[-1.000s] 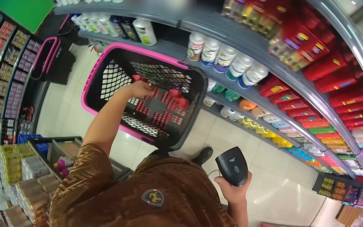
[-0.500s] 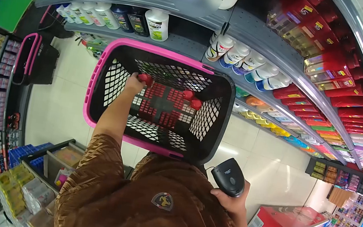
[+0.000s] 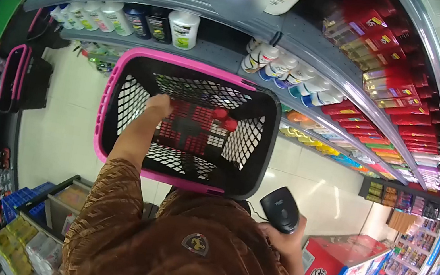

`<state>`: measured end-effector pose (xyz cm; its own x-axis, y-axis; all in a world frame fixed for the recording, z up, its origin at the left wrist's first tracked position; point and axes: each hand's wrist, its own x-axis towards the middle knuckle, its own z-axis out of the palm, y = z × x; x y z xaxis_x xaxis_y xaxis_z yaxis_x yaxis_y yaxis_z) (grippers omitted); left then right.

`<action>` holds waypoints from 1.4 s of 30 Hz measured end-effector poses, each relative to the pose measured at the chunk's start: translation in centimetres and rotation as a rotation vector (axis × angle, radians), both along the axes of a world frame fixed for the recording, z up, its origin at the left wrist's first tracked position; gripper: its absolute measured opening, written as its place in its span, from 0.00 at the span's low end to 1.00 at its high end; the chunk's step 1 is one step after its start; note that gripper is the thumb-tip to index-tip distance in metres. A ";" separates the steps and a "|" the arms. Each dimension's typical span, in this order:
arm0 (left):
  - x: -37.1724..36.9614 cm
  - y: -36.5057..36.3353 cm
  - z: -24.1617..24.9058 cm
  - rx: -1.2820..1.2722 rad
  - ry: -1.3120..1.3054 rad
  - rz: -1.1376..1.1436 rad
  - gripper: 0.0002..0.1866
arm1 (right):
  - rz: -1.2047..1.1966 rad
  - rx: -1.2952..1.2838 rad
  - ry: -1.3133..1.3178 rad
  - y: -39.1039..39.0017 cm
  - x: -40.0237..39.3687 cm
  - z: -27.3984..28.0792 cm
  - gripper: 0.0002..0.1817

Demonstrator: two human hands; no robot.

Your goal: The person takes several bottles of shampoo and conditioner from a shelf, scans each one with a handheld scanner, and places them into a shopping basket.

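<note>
Head view: left hand point(image 3: 159, 106) inside mesh basket point(image 3: 116, 138).

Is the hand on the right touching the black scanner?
Touching. The head view shows the right hand wrapped around the black scanner from below.

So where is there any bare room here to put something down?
Bare room: the basket floor left of the red items, and the tiled floor beside it. The shelves are packed with bottles. The left hand reaches into the basket.
</note>
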<state>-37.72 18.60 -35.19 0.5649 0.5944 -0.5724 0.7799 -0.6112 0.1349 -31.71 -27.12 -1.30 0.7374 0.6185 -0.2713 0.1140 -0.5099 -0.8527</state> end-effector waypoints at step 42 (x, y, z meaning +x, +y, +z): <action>-4.5 -20.7 30.6 -1.815 -1.201 0.556 0.37 | 0.478 0.149 -0.085 1.9 2.3 6.5 0.26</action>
